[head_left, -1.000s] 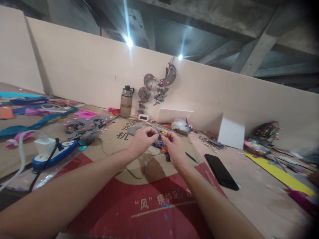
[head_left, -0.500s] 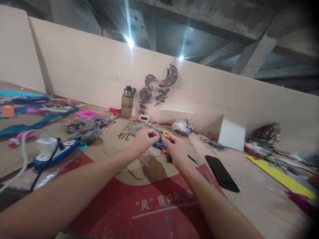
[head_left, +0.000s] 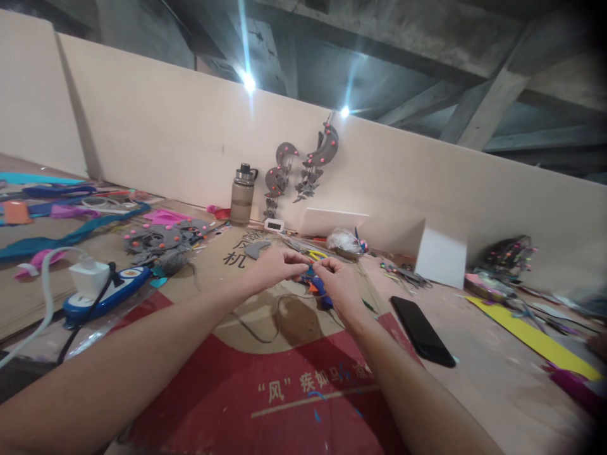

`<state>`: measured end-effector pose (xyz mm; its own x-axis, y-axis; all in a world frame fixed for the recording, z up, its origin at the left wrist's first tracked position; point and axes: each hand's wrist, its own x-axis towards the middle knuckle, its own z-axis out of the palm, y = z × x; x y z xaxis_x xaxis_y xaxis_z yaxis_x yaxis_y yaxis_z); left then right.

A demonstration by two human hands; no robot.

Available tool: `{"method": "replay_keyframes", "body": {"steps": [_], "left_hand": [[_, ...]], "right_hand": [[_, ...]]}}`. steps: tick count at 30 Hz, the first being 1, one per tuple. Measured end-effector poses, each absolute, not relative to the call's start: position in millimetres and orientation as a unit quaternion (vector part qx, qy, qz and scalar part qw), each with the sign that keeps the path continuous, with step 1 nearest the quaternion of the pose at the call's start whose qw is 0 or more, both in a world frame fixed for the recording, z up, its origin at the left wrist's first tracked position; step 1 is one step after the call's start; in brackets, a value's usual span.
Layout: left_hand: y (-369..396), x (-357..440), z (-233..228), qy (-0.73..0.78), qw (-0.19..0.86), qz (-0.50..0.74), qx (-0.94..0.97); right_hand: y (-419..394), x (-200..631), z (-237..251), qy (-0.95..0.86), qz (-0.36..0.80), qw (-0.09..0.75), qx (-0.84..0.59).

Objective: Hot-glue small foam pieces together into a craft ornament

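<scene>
My left hand (head_left: 281, 266) and my right hand (head_left: 337, 283) meet over the cardboard, fingertips pinched close together. Between them is a small blue piece (head_left: 310, 269), mostly covered by the fingers; its kind cannot be made out. Just below the hands lies a blue tool with an orange part (head_left: 324, 297), partly hidden by my right hand. A grey crescent-shaped cutout (head_left: 257, 249) rests flat beyond my left hand. Behind the fingertips show yellow handles (head_left: 317, 254). A thin grey cord (head_left: 260, 340) loops across the cardboard below.
A red and brown cardboard sheet (head_left: 227, 392) covers the table before me. To the right lie a black phone (head_left: 422, 330) and a yellow strip (head_left: 531, 335). A power strip (head_left: 107, 296) and grey felt pieces (head_left: 164, 243) are leftward; a bottle (head_left: 241, 196) stands behind.
Both hands have shifted slightly, the right one a little left and down. The fingertips are still close together. More of the grey crescent and the blue tool now shows.
</scene>
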<state>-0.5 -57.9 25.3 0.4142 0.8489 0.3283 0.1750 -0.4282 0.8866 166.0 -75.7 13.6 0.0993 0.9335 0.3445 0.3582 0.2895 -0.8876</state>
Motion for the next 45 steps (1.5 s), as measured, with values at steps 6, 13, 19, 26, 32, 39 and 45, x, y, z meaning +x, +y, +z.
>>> {"method": "replay_keyframes", "body": {"steps": [6,13,19,26,32,39,45], "left_hand": [[-60.1,5.7,19.8,0.351,0.28,0.437,0.78],[-61.1,5.4,20.5,0.354,0.141,0.418,0.824],[-64.3,4.0,20.8,0.378,0.035,0.346,0.858],[-62.9,3.7,21.0,0.369,0.055,0.338,0.864],[-59.4,4.5,12.1,0.373,0.037,0.356,0.856],[-57.8,1.3,17.7,0.423,0.114,0.424,0.793],[-54.0,0.1,20.9,0.43,0.253,0.478,0.722]], "right_hand": [[-77.8,163.2,11.7,-0.636,0.256,0.501,-0.528],[-82.2,162.8,15.8,-0.697,0.131,0.47,-0.525],[-81.1,164.6,7.4,-0.727,0.085,0.438,-0.521],[-81.5,165.9,6.4,-0.743,0.064,0.416,-0.52],[-79.3,165.2,6.6,-0.747,0.07,0.415,-0.514],[-78.0,160.4,1.0,-0.725,0.111,0.477,-0.485],[-85.0,155.9,3.8,-0.739,0.119,0.482,-0.455]]}}
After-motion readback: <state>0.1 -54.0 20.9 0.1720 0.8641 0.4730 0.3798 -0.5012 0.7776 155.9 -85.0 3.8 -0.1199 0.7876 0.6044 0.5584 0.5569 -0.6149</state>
